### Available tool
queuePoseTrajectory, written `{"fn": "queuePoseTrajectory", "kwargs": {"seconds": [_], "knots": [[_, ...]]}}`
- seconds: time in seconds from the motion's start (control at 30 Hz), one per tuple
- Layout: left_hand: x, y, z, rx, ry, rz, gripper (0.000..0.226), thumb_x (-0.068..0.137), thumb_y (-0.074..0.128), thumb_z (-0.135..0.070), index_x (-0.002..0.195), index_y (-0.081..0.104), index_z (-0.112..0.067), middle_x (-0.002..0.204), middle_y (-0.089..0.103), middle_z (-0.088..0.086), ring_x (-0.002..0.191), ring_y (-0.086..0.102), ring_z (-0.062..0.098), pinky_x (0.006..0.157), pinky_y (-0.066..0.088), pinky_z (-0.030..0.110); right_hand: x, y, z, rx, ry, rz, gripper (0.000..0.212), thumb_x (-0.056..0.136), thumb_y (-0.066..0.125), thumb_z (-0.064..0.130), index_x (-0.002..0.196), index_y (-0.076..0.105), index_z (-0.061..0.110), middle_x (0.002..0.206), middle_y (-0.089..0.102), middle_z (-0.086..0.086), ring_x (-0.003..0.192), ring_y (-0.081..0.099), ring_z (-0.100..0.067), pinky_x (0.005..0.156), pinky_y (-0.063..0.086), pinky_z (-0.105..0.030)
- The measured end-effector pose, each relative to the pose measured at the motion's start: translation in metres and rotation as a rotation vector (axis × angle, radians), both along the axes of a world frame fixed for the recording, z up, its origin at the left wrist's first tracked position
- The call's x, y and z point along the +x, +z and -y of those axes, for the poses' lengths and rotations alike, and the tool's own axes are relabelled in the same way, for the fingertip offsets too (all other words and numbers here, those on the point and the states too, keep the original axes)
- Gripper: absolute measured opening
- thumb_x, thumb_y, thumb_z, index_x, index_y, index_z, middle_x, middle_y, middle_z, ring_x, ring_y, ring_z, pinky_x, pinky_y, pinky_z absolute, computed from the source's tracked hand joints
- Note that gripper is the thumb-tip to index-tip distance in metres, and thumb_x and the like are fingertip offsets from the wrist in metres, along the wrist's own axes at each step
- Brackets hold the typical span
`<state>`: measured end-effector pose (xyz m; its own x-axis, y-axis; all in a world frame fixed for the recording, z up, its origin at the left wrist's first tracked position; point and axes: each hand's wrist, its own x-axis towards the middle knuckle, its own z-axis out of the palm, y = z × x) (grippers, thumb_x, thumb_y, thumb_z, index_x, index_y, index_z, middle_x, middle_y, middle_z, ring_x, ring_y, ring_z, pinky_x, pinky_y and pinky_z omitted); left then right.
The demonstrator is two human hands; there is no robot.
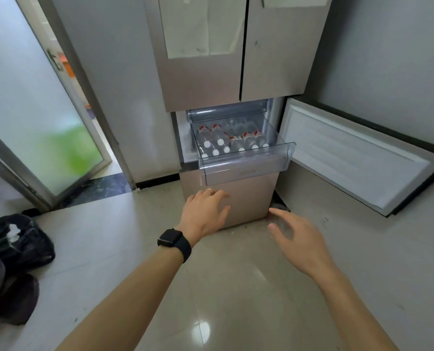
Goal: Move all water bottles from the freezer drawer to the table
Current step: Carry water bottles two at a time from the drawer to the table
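While the freezer drawer [246,164] stands pulled out beneath the upper fridge doors, the head view shows the water bottles [226,141] lying inside it on their sides. They are packed side by side with white caps toward me, so each long axis runs front to back. None is on the tabletop, which is out of view.

My left hand [205,214] hovers just below the drawer's clear front wall, its fingers [221,198] loosely extended and holding nothing. A black watch [174,240] sits on that wrist. My right hand [297,239] hangs lower and further right, near the cabinet base, fingers spread and empty, somewhat blurred.

The bottles lie ahead of and above both hands, behind the front wall. Judgement: the left hand is nearer, placed under the left-hand rows. The reach must rise over the front wall, then descend onto a cap end. The open freezer door [357,158] stands to the right, apart from that path.
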<state>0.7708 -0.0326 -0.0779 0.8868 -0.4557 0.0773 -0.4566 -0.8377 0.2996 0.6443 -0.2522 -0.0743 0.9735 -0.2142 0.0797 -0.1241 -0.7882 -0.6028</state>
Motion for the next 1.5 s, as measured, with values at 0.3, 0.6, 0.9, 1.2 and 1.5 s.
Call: {"fn": "queuePoseTrajectory", "kwargs": {"seconds": [0.3, 0.6, 0.9, 1.2, 1.5], "knots": [[0.125, -0.028, 0.082, -0.025, 0.084, -0.08, 0.042, 0.1, 0.05, -0.044, 0.141, 0.052, -0.033, 0.139, 0.057, 0.003, 0.129, 0.05, 0.026, 0.108, 0.042, 0.046, 0.149, -0.029, 0.093, 0.033, 0.094, -0.04, 0.042, 0.096, 0.054, 0.047, 0.137, 0.056, 0.039, 0.133, 0.058, 0.017, 0.127, 0.047, -0.009, 0.1, 0.036, -0.025], [0.217, -0.052, 0.126, -0.146, 0.372, -0.226, 0.043, 0.099, 0.053, -0.044, 0.14, 0.053, -0.031, 0.14, 0.056, 0.004, 0.13, 0.051, 0.026, 0.104, 0.046, 0.046, 0.305, -0.051, 0.154, 0.027, 0.321, -0.143, 0.047, 0.095, 0.055, 0.049, 0.14, 0.051, 0.035, 0.141, 0.056, 0.011, 0.131, 0.048, -0.017, 0.101, 0.038, -0.031], [0.298, -0.077, 0.113, -0.268, 0.543, -0.287, 0.047, 0.098, 0.054, -0.045, 0.14, 0.052, -0.026, 0.137, 0.056, 0.004, 0.126, 0.052, 0.025, 0.101, 0.044, 0.037, 0.427, -0.07, 0.128, 0.068, 0.401, -0.176, 0.047, 0.096, 0.053, 0.048, 0.14, 0.049, 0.031, 0.139, 0.056, 0.008, 0.127, 0.05, -0.017, 0.098, 0.04, -0.031], [0.423, -0.114, 0.115, -0.656, 0.77, -0.637, 0.065, 0.096, 0.064, -0.034, 0.151, 0.038, -0.009, 0.144, 0.052, 0.01, 0.131, 0.051, 0.03, 0.11, 0.042, 0.04, 0.554, -0.119, 0.067, 0.453, 0.086, -0.519, 0.047, 0.093, 0.063, 0.045, 0.131, 0.054, 0.019, 0.118, 0.063, 0.005, 0.097, 0.054, -0.01, 0.074, 0.041, -0.022], [0.48, -0.142, 0.124, -1.038, 0.951, -0.802, 0.056, 0.099, 0.059, -0.037, 0.145, 0.042, -0.012, 0.128, 0.062, 0.015, 0.101, 0.059, 0.026, 0.085, 0.051, 0.036, 0.605, -0.147, 0.046, 1.081, -0.163, -0.729, 0.033, 0.096, 0.062, 0.032, 0.127, 0.058, 0.02, 0.12, 0.064, -0.001, 0.111, 0.062, -0.022, 0.097, 0.051, -0.044]]}}
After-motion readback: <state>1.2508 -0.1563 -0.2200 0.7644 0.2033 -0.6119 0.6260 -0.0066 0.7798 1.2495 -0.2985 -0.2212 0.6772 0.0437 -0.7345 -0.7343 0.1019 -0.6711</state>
